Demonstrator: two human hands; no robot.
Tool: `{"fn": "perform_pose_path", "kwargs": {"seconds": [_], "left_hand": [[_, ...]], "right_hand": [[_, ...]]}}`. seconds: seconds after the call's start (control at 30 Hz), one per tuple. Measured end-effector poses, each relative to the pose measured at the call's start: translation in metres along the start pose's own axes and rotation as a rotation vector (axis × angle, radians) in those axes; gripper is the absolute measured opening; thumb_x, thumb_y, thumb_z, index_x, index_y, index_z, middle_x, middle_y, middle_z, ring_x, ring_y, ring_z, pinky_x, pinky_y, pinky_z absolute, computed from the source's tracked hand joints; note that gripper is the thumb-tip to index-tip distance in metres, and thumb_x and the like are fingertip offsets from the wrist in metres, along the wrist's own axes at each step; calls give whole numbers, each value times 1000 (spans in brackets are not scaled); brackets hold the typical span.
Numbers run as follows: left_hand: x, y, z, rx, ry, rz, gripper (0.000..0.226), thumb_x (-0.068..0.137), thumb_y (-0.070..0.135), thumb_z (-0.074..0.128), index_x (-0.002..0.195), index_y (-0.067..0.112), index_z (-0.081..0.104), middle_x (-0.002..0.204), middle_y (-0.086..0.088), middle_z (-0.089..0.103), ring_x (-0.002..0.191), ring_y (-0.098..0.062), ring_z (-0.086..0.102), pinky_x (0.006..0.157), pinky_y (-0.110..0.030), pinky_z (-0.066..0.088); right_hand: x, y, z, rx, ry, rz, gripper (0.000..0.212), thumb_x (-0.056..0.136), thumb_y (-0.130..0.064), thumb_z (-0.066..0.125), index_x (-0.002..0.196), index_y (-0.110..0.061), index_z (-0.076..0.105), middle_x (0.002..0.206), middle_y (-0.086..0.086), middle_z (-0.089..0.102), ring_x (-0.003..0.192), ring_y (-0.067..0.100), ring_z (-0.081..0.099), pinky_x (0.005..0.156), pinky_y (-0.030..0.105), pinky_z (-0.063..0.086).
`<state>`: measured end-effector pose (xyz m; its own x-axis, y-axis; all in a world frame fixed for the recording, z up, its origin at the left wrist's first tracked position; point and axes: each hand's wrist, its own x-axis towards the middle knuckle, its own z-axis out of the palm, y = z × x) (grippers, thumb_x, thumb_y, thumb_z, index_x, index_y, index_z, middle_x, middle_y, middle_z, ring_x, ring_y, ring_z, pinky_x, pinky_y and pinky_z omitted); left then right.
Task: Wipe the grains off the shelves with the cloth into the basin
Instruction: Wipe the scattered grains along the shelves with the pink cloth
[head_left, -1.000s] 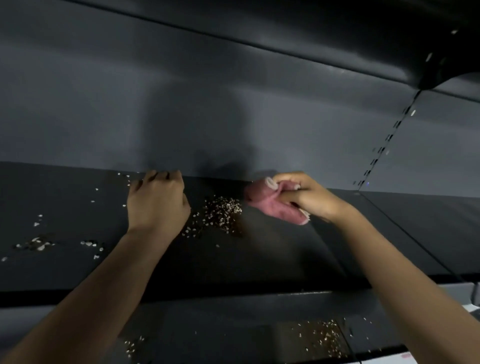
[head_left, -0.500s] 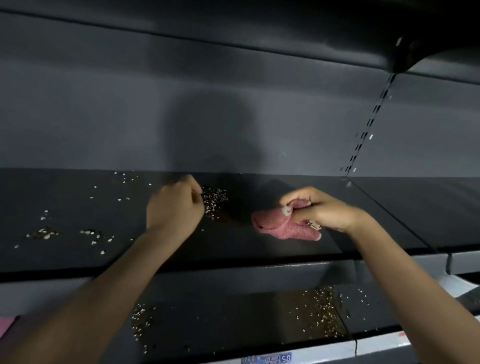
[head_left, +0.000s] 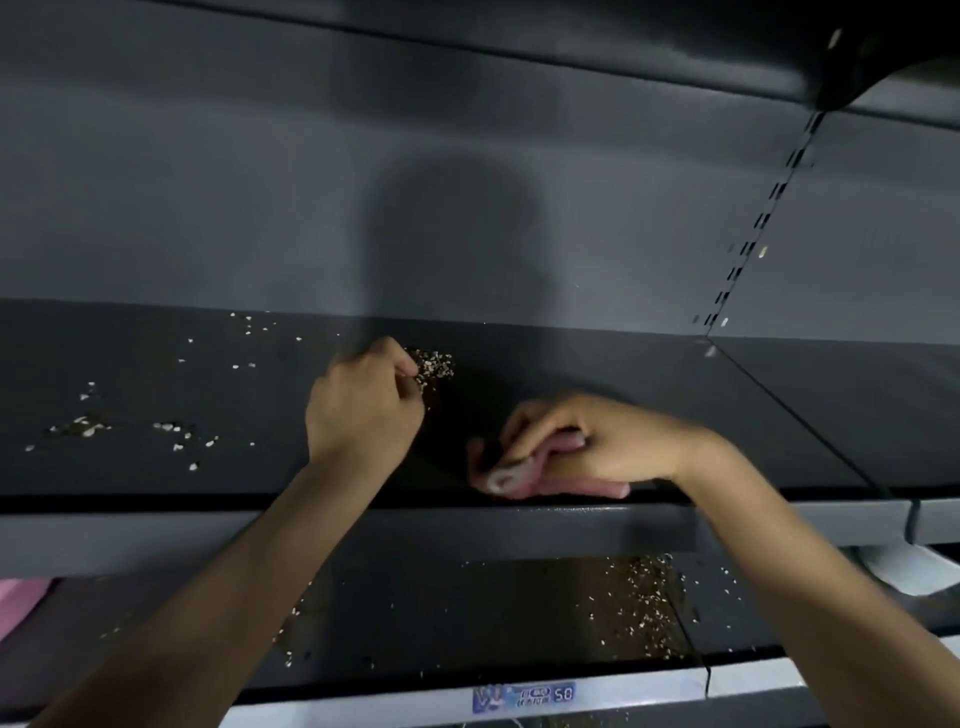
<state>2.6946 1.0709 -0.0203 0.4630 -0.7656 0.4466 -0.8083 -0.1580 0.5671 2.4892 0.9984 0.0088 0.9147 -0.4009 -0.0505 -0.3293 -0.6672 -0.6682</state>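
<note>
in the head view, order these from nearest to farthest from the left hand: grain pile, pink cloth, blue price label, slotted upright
1. Grain pile: touching the left hand, just right of its fingers.
2. Pink cloth: right, at the shelf's front edge.
3. Blue price label: below, on the lower shelf's edge.
4. Slotted upright: far right, on the back wall.

Both forearms are bare, with no sleeves showing. The left hand (head_left: 363, 397) and right hand (head_left: 597, 441) wear nothing.

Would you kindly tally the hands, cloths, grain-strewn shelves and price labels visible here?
Hands: 2, left hand and right hand
Pink cloth: 1
Shelves with grains: 2, upper shelf and lower shelf
Blue price label: 1
Total: 6
</note>
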Motion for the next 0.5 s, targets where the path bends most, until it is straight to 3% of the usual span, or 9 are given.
{"fn": "perform_pose_path", "kwargs": {"seconds": [0.1, 0.17, 0.23, 0.37, 0.43, 0.5], "left_hand": [[0, -1, -7, -4, 63, -39, 20, 83, 8, 51, 94, 18, 64, 88, 1, 58, 87, -23, 58, 75, -37, 47], [-2, -1, -13, -13, 82, -36, 20, 84, 6, 51, 94, 17, 64, 80, 8, 50, 88, -20, 56, 80, -39, 47], [-4, -2, -17, -18, 74, -31, 20, 84, 5, 51, 95, 16, 64, 72, 15, 41, 87, -20, 55, 82, -41, 48], [-3, -3, -17, -49, 52, -54, 21, 84, 4, 50, 94, 17, 64, 73, 18, 40, 86, -20, 56, 83, -42, 49], [-3, -1, -13, -64, 58, -65, 22, 83, 4, 50, 94, 17, 64, 78, 14, 45, 88, -20, 57, 83, -42, 49], [-2, 2, -9, -73, 59, -66, 23, 82, 4, 49, 93, 17, 63, 83, 10, 50, 88, -20, 57, 81, -42, 49]], "right_hand": [[18, 5, 4, -93, 324, -86, 26, 77, 0, 65, 94, -19, 72, 93, -8, 65, 89, 1, 59, 80, 15, 43], [14, 1, -8, 35, 459, -54, 31, 74, 1, 60, 86, -26, 68, 84, -15, 66, 83, -1, 61, 78, 13, 43], [1, -4, -24, 129, 386, -13, 35, 68, 3, 55, 81, -28, 67, 82, -15, 68, 81, -2, 62, 76, 13, 46], [-11, -13, -23, -45, -145, 53, 33, 74, 12, 60, 90, -14, 72, 98, 0, 66, 93, 12, 64, 86, 24, 49], [-2, -16, -7, -45, -132, 29, 30, 78, 12, 61, 96, -8, 72, 103, 0, 64, 95, 9, 62, 86, 20, 47], [13, -18, 11, -35, 7, -3, 29, 78, 10, 63, 99, -8, 72, 104, 2, 63, 94, 8, 62, 84, 19, 47]]}}
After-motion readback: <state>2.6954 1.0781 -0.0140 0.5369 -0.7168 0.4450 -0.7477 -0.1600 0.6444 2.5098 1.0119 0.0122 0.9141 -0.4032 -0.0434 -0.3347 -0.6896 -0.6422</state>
